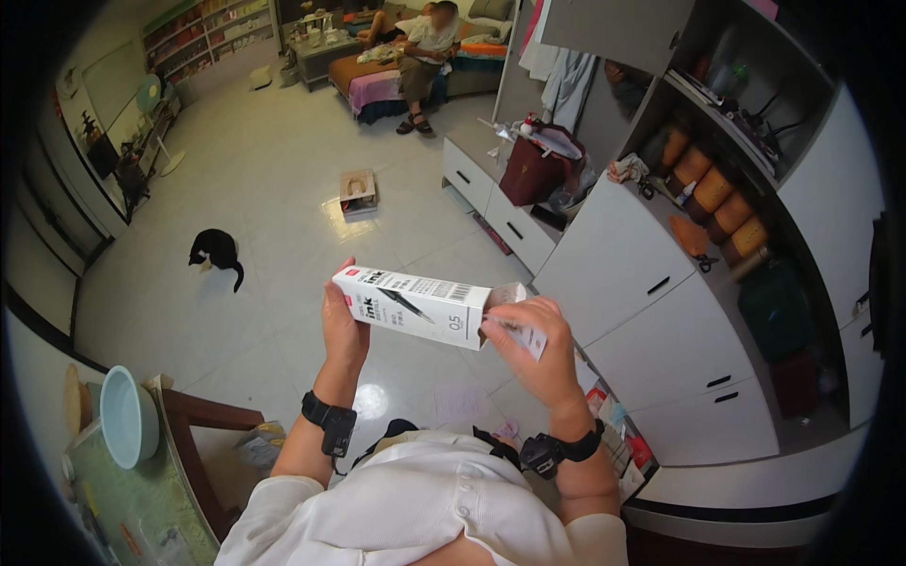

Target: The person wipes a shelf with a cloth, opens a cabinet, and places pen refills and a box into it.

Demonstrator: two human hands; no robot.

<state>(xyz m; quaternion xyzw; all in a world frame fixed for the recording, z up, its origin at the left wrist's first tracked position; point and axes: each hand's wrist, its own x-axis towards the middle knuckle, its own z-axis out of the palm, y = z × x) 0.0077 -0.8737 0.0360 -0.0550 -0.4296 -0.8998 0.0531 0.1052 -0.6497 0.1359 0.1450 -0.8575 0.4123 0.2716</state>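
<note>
My left hand (345,322) holds a white cardboard carton (414,305) at its closed left end, with the fingers behind it. The carton bears writing, a barcode and a picture of a pen tip. It lies roughly level above the floor, its right end open and the end flaps (531,339) spread out. My right hand (534,347) is at that open end, thumb and fingertips bent together at the mouth. Whether the fingertips pinch a flap or something inside is hidden. Each wrist wears a black strap with a small device.
A black cat (216,249) is on the tiled floor at left, near a paper bag (358,191). White cabinets (637,283) line the right side. At lower left, a table (106,488) carries a light blue basin (129,417). A person (428,53) sits on a bed at the back.
</note>
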